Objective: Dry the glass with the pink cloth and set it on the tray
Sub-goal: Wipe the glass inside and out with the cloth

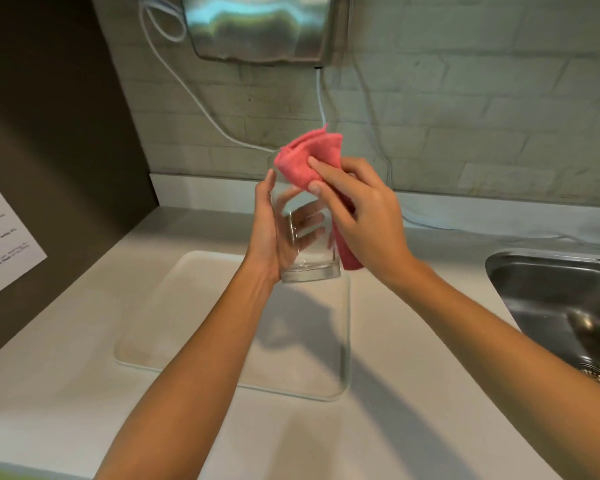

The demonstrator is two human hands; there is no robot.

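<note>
A: Both hands busy over the tray [146, 306]. Left hand [274, 233] wrapped round the glass [305, 244], fingers showing through the far wall, thumb on the near side. Held upright, clear of the tray, thick base down.

B: And the cloth?

A: Pinched in the right hand [364, 216], thumb and fingers closed on a bunched fold. Pink cloth [305, 161] sitting at the rim, one tail hanging down the right side of the glass. Can't tell whether any of it is inside yet.

B: So mid-dry, not placing.

A: Looks that way. Drying step, probably rim or just starting the inside.

B: Next?

A: Likely push the cloth down the bore and twist, left hand holding firm against the turn. Then wipe outside, clear the cloth, lower straight down onto the tray.

B: Risks?

A: Wet glass, bare grip, could slip. Sink [551, 299] just to the right, counter [84, 393] hard. Worth keeping low over the tray.
</note>
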